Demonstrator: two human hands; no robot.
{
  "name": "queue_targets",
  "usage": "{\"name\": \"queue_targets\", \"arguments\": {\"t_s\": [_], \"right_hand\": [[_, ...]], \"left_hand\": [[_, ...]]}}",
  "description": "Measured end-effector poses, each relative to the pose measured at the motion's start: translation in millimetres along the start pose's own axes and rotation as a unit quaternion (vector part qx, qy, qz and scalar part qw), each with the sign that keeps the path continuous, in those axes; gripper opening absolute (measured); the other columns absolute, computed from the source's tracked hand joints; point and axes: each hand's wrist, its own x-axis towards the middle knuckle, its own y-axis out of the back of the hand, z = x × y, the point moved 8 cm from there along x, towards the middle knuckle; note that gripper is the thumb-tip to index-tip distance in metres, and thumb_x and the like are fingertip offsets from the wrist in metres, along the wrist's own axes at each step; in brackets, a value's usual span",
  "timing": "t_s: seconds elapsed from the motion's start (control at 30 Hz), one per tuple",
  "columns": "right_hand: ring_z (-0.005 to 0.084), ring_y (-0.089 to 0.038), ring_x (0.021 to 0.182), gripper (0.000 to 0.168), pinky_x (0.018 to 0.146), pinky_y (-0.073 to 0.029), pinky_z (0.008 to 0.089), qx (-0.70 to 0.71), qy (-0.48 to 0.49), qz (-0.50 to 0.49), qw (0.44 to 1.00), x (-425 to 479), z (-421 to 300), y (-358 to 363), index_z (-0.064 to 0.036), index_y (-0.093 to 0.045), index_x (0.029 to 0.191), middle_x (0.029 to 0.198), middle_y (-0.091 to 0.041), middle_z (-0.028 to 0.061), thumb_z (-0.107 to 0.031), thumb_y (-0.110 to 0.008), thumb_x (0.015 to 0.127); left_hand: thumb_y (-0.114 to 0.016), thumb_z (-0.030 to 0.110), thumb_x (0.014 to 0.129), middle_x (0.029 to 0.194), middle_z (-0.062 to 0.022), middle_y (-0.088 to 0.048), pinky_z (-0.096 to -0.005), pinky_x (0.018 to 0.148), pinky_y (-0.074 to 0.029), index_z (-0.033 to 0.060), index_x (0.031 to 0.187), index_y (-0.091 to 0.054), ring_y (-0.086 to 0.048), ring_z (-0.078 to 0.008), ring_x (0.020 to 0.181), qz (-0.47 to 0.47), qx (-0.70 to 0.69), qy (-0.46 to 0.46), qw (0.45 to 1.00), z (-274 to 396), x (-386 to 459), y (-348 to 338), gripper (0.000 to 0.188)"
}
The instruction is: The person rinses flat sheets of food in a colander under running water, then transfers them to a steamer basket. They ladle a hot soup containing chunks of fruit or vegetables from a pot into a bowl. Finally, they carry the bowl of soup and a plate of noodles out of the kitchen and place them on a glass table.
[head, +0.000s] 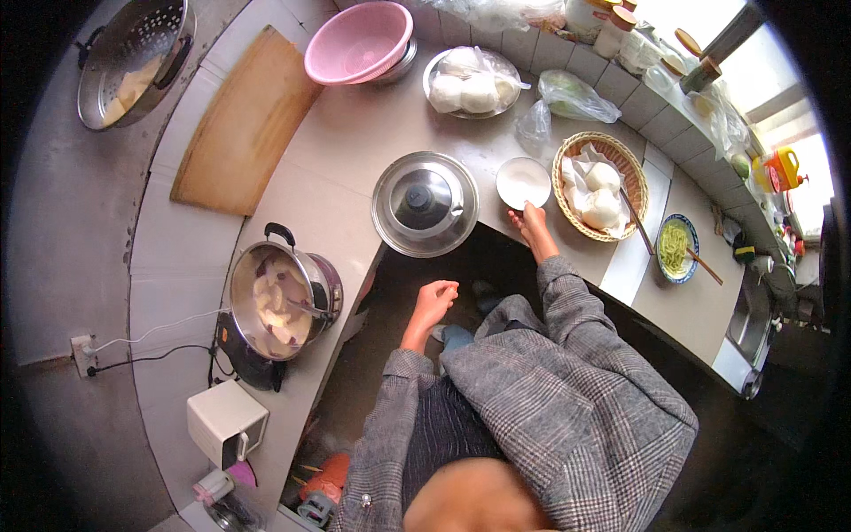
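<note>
My right hand (531,223) grips the near rim of a small white bowl (523,184), which holds something white. To its right is a wicker basket (636,174) with paper and steamed buns (602,207), a chopstick across its rim. My left hand (435,302) is in the air below the counter edge, fingers curled, holding nothing that I can see. Between the hands and farther back lies a steel pot lid (425,203) with a black knob. At the left, an uncovered steel pot (237,290) holds pale pieces in liquid and a ladle.
A wooden board (249,126), a pink basin (359,43) and a plate of bagged buns (472,90) stand along the back. A blue-rimmed bowl (677,247) of green shreds is at the right. A white box-shaped appliance (226,422) and cords lie near the pot.
</note>
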Motion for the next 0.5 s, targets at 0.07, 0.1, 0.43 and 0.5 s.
{"name": "queue_targets", "arguments": {"t_s": [0.07, 0.1, 0.43, 0.5], "right_hand": [[0.0215, -0.060, 0.059, 0.032, 0.044, -0.045, 0.0275, -0.048, 0.007, -0.011, 0.999, -21.0, -8.2, -10.7, 0.012, -0.045, 0.110, 0.081, -0.061, 0.0190, -0.012, -0.040, 0.090], [0.0206, -0.060, 0.058, 0.031, 0.044, -0.045, 0.0271, -0.068, 0.019, -0.037, 0.997, -33.1, -12.0, -13.6, 0.012, -0.046, 0.108, 0.080, -0.062, 0.0183, -0.012, -0.040, 0.089], [0.0156, -0.057, 0.050, 0.033, 0.041, -0.043, 0.0250, -0.349, -0.072, -0.381, 0.853, -182.4, -7.9, -92.5, 0.010, -0.054, 0.096, 0.067, -0.061, 0.0131, -0.021, -0.048, 0.087], [0.0151, -0.057, 0.048, 0.033, 0.040, -0.042, 0.0247, -0.426, -0.080, -0.437, 0.788, -203.1, 10.5, -109.9, 0.010, -0.055, 0.095, 0.066, -0.061, 0.0115, -0.022, -0.048, 0.087]], "left_hand": [[-0.055, 0.017, 0.089, 0.091, -0.0068, -0.065, -0.0242, 0.067, -0.048, -0.0002, 0.103, -0.063, -0.061, -0.0118, 0.080, 0.010, -0.030, 0.019, 0.999, -3.6, 6.1, -5.8, 0.024], [-0.051, 0.022, 0.093, 0.103, -0.0099, -0.062, -0.0273, 0.076, -0.050, -0.0016, 0.109, -0.059, -0.062, -0.0171, 0.090, 0.002, -0.016, 0.040, 0.999, -3.9, 9.8, -9.3, 0.029], [-0.049, 0.046, 0.091, 0.125, -0.0081, -0.045, -0.0444, 0.085, -0.046, 0.0041, 0.134, -0.031, -0.045, -0.0224, 0.115, 0.048, -0.347, -0.045, 0.936, 52.9, 2.7, 4.8, 0.063], [-0.056, 0.034, 0.089, 0.120, -0.0092, -0.050, -0.0433, 0.086, -0.047, 0.0033, 0.130, -0.038, -0.050, -0.0229, 0.110, 0.056, -0.419, -0.047, 0.905, 35.3, -12.4, 18.6, 0.054]]}}
